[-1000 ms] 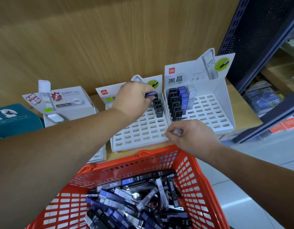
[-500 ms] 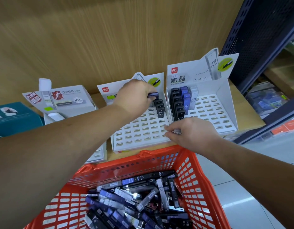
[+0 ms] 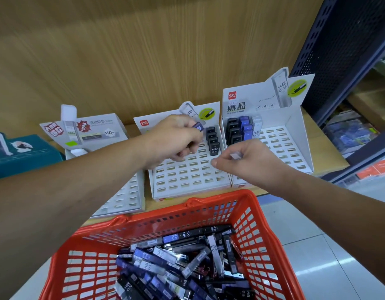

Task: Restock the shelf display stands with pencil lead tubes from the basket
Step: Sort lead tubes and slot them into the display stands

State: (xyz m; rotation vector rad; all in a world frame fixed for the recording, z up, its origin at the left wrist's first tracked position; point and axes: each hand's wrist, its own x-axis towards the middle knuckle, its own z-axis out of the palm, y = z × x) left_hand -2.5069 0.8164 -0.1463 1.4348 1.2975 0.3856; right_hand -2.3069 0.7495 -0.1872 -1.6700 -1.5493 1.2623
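Note:
My left hand (image 3: pixel 176 139) grips a blue lead tube (image 3: pixel 197 126) over the back rows of the middle white display stand (image 3: pixel 187 178), just left of a column of black tubes (image 3: pixel 213 141). My right hand (image 3: pixel 245 163) pinches a clear grey tube (image 3: pixel 235 155) above the gap between the middle stand and the right stand (image 3: pixel 284 148). The right stand holds black, blue and clear tubes (image 3: pixel 243 128) in its back left corner. The orange basket (image 3: pixel 263 230) below holds several loose tubes (image 3: pixel 176 263).
A third white stand (image 3: pixel 122 200) sits at the left, mostly behind my left forearm. A teal box (image 3: pixel 25 154) lies at far left. A dark perforated shelf upright (image 3: pixel 343 50) rises at right. The wooden back panel (image 3: pixel 144 50) stands behind the stands.
My right hand has lifted and turned slightly, raising its clear tube. My left hand has shifted a little lower over the middle stand with the blue tube.

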